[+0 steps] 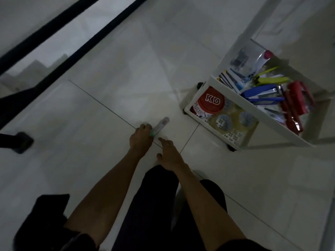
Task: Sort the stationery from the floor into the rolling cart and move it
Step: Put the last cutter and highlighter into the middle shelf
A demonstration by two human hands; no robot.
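Slim pale pen-like stick with a green end (159,127) lies on the white floor tiles (90,160), its length slanting up-right toward the white rolling cart (235,98). Left hand (141,137) curls onto its near end; right hand (169,153) hovers spread beside, holding nothing. Clear floor between stick and already-loaded cart.

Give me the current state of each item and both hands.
Left hand: closed on the pen.
Grey, green-tipped pen: lying on the floor tiles, gripped at one end.
Right hand: open, empty, beside the pen.
White plastic rolling cart: upright, both visible shelves stocked.
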